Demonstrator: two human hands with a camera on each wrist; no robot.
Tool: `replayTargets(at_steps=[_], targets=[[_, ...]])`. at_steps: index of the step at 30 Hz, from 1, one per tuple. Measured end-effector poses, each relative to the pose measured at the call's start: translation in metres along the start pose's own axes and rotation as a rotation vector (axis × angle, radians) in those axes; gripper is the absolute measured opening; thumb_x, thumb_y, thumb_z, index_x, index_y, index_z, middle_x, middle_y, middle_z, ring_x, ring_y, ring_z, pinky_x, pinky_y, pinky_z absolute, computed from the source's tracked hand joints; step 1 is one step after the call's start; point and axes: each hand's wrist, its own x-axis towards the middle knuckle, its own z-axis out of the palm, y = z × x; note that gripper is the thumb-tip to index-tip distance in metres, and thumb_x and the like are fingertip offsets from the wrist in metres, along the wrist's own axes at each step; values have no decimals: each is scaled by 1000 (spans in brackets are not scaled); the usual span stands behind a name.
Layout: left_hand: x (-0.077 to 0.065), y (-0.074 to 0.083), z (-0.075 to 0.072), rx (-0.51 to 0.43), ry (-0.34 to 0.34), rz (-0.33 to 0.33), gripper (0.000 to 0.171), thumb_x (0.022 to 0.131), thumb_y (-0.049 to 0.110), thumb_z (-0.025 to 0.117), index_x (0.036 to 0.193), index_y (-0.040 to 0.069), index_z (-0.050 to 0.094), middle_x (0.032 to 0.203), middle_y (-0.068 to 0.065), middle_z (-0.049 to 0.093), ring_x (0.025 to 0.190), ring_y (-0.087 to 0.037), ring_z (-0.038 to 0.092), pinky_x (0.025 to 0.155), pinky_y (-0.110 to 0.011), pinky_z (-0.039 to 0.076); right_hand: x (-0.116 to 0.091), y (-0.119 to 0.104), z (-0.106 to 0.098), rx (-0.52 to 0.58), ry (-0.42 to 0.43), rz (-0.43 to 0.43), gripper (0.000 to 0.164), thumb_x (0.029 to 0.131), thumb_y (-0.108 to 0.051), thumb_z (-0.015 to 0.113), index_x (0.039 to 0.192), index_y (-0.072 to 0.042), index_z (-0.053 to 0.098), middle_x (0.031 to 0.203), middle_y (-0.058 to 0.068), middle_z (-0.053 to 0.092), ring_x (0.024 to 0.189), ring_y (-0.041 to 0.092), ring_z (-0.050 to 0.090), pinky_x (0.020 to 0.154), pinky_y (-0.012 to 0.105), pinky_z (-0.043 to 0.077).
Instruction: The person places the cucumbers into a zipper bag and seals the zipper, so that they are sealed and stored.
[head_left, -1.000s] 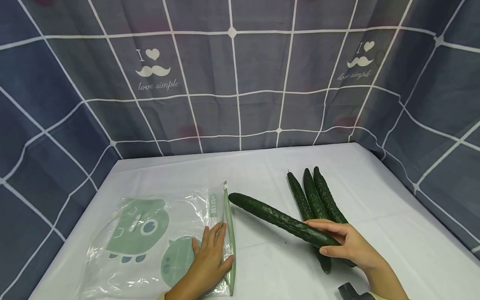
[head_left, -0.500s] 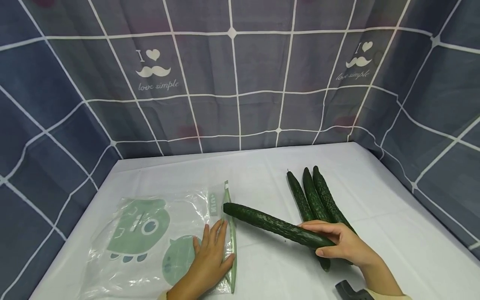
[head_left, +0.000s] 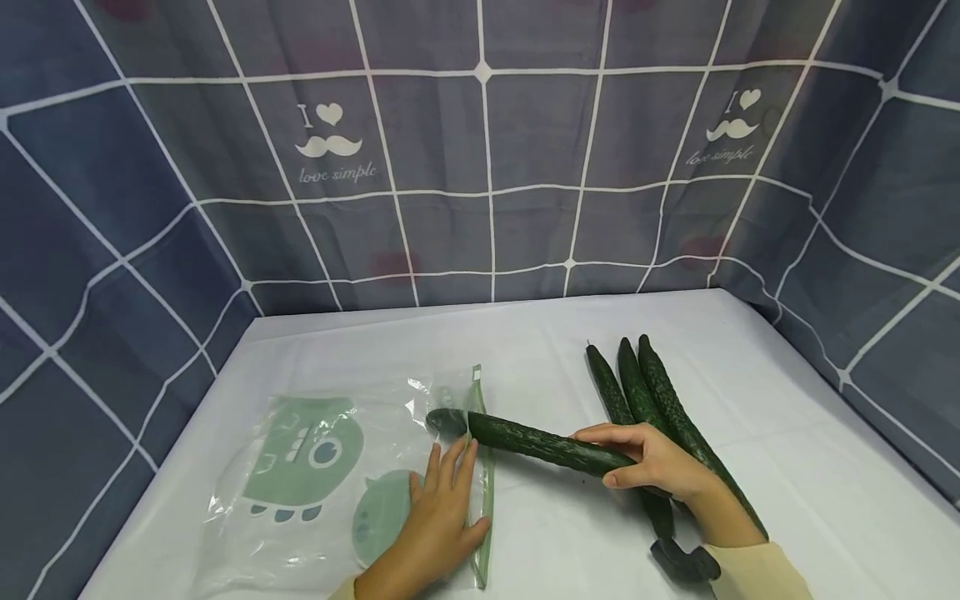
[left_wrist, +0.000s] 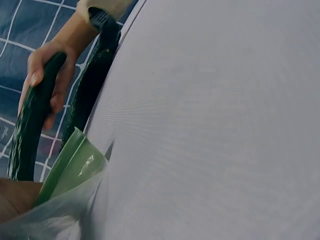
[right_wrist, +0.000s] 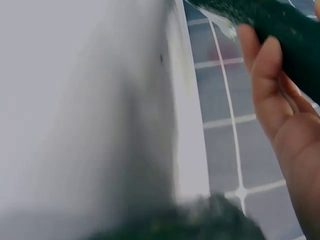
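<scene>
My right hand (head_left: 648,462) grips a long dark green cucumber (head_left: 547,443) near its right end, fingers over the far side and thumb on the near side. The cucumber's left tip lies inside the mouth of a clear zip bag (head_left: 300,533) and shows through the plastic. Green dinosaur-like prints cover the bag, and a green zip strip (head_left: 486,500) edges its opening. With fingers spread and straight, my left hand (head_left: 438,525) rests on the bag beside that opening. In the left wrist view the green strip (left_wrist: 75,165) stands up, parted from the table.
Three more cucumbers (head_left: 637,383) lie side by side on the white table (head_left: 525,350), right of the bag and partly behind my right hand. A dark strap mount (head_left: 684,562) sits at my right wrist. Blue-grey checked curtains (head_left: 525,167) enclose the table's back and sides.
My right hand has moved left with the cucumber, and its tip has gone from outside the zip strip to inside the bag. The left hand stays on the bag; the view has shifted slightly.
</scene>
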Motion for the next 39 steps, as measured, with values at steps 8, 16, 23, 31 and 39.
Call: replayTargets(at_steps=[8, 16, 23, 31, 39], targets=[[-3, 9, -7, 9, 10, 40, 94, 71, 30, 76, 143, 4, 22, 141, -18, 27, 127, -56, 21, 79, -78, 27, 34, 6, 10, 71, -29, 60, 46, 80, 2, 63, 125, 4, 52, 129, 8, 54, 118, 1, 47, 91, 21, 42], [-6, 14, -12, -9, -32, 32, 96, 72, 31, 75, 145, 6, 18, 144, -17, 22, 131, -55, 13, 82, -77, 26, 55, -1, 28, 154, -66, 120, 50, 80, -4, 65, 126, 7, 49, 131, 28, 45, 98, 7, 59, 71, 29, 51], [-7, 17, -18, -35, -64, 7, 97, 73, 30, 75, 145, 8, 16, 146, -15, 20, 133, -53, 8, 85, -75, 25, 69, -5, 41, 146, -35, 178, 52, 77, -7, 68, 125, 3, 52, 128, 15, 53, 92, 8, 59, 70, 28, 51], [-7, 20, -21, -40, -78, 24, 97, 73, 31, 75, 145, 8, 16, 146, -16, 21, 132, -53, 9, 85, -74, 28, 94, -1, 49, 144, -59, 160, 53, 77, -9, 67, 126, 5, 51, 132, 26, 46, 108, 7, 55, 80, 27, 50], [-8, 21, -23, -19, -76, 32, 99, 71, 31, 77, 145, 8, 16, 146, -15, 21, 133, -53, 7, 84, -73, 31, 116, 4, 58, 221, -85, 182, 57, 78, -12, 67, 126, 11, 47, 128, 24, 50, 103, 10, 58, 83, 28, 50]])
